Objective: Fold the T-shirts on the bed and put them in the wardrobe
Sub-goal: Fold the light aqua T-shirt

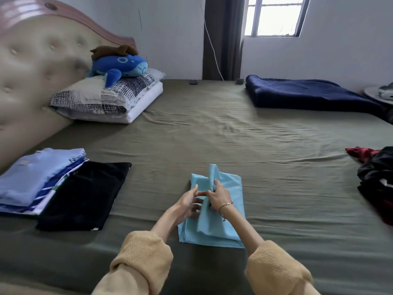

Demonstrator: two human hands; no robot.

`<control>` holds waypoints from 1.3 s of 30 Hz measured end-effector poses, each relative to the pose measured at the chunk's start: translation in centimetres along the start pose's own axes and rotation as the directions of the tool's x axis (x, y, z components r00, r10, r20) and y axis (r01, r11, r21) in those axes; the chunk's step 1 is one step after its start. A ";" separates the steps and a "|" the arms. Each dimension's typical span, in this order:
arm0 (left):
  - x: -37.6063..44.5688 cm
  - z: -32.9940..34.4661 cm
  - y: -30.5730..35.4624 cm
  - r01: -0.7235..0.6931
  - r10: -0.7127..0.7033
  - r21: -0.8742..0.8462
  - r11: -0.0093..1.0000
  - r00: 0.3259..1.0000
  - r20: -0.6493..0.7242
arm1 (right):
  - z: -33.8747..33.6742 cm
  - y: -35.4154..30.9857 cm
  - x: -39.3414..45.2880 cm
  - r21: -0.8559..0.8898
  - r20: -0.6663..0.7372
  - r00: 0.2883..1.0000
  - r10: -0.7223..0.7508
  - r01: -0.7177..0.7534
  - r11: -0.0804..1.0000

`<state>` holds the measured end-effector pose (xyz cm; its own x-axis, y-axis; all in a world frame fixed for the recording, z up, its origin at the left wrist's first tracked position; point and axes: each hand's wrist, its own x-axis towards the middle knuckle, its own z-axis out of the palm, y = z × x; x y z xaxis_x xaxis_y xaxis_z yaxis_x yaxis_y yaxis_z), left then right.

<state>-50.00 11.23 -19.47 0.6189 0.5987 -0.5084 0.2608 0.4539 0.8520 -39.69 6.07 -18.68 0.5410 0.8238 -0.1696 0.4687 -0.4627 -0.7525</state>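
- At the bed's (212, 128) near edge, around 6 o'clock, lies a light blue T-shirt (225, 226), partly folded on the green sheet.
- Right hand (219, 198) pinches a raised fold of the T-shirt, fingers curled round the cloth; a bracelet (226, 204) circles its wrist.
- Left hand (188, 202) touches the same fold from the side, fingers fairly straight; whether it grips any cloth I cannot tell.
- Toward 9 o'clock sits a folded black shirt (87, 194), touching a stack (34, 177) of folded blue shirts.
- Toward 3 o'clock is an unfolded heap (376, 177) of dark and red clothes.
- At 11 o'clock, pillows (102, 99) carry a blue plush (121, 66); at 1 o'clock lies a navy blanket (308, 94).
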 end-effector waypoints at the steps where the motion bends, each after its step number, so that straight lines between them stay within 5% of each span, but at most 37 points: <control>1: 0.2 -0.2 -0.2 -0.002 0.002 0.002 1.000 1.000 -0.009 | 0.6 -0.3 0.0 -0.008 0.004 1.000 0.000 0.000 1.000; 9: 1.7 -2.3 -1.1 -0.092 0.092 0.009 0.996 0.989 -0.119 | 3.2 -1.9 0.1 0.092 0.124 0.992 0.022 -0.033 0.995; 11: 2.0 -2.5 -1.3 -0.118 0.176 0.235 0.965 0.954 -0.243 | 3.2 -1.8 0.0 0.108 0.075 0.997 0.009 -0.017 0.994; 14: 1.9 -2.6 -2.0 -0.067 0.359 0.608 0.791 0.856 -0.372 | 2.2 -0.8 -0.5 0.061 -0.100 0.994 -0.034 0.040 0.997; 19: 1.2 -1.8 -2.8 0.076 0.475 0.787 0.612 0.761 -0.442 | 0.0 2.4 -0.7 -0.267 -0.283 0.959 0.001 -0.080 0.960; 23: 1.0 -0.1 -3.1 0.215 0.407 0.738 0.640 0.720 -0.563 | -0.9 4.0 -1.2 0.022 -0.298 0.911 0.285 -0.291 0.956; 28: 1.4 1.2 -2.5 0.229 0.287 0.691 0.686 0.788 -0.545 | -2.1 5.0 -0.2 0.242 -0.155 0.876 0.456 -0.414 0.878; 33: 1.2 0.6 -1.5 0.166 0.150 0.564 0.809 0.869 -0.471 | -2.9 4.7 0.0 0.491 0.114 0.887 0.448 -0.443 0.750; 36: 0.9 0.0 -0.8 0.077 0.029 0.258 0.963 0.923 -0.384 | -3.4 4.5 -0.2 0.585 0.215 0.886 0.411 -0.454 0.672; 39: 0.2 -0.2 -0.1 0.040 -0.018 0.081 0.996 0.966 -0.258 | -3.6 4.7 -0.2 0.601 0.234 0.884 0.405 -0.459 0.655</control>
<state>-50.06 11.39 -19.69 0.4023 0.7402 -0.5388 0.3446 0.4228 0.8381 -35.06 2.59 -19.91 0.5046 0.6176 -0.6032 -0.3608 -0.4839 -0.7973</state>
